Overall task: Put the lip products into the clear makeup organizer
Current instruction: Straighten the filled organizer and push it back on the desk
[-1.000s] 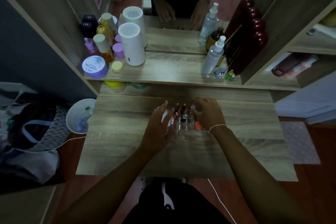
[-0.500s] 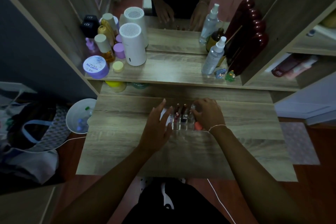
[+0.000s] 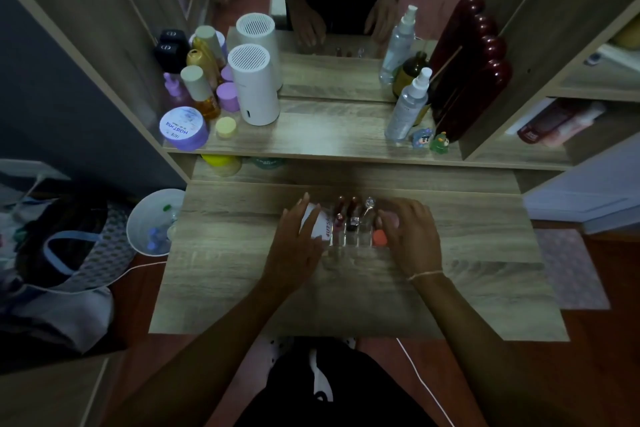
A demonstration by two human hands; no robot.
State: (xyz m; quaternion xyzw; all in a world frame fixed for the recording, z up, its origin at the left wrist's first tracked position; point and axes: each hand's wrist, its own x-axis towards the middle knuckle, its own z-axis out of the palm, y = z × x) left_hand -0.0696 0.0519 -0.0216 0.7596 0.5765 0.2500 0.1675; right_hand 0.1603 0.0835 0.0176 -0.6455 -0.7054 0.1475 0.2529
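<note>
The clear makeup organizer (image 3: 349,240) stands in the middle of the wooden desk (image 3: 228,253), between my hands. Two dark red lip products (image 3: 341,207) (image 3: 353,205) and one with a clear cap (image 3: 369,203) stand upright in its slots. An orange-capped item (image 3: 380,237) sits at its right front. A white tube (image 3: 320,225) with dark lettering leans at its left end. My left hand (image 3: 294,248) lies with straight fingers along that tube. My right hand (image 3: 412,236) is curled against the organizer's right end, covering something pinkish.
The shelf behind holds a white ribbed cylinder (image 3: 254,87), a purple jar (image 3: 183,128), several bottles, a spray bottle (image 3: 408,104), small figurines (image 3: 423,139) and a dark red bumpy object (image 3: 474,62). A mirror stands behind them. A white bin (image 3: 152,222) and a bag (image 3: 59,253) sit left of the desk.
Both hands stay at the organizer's ends. My left hand has slid slightly left and its fingers have flattened along the white tube, showing more of the tube.
</note>
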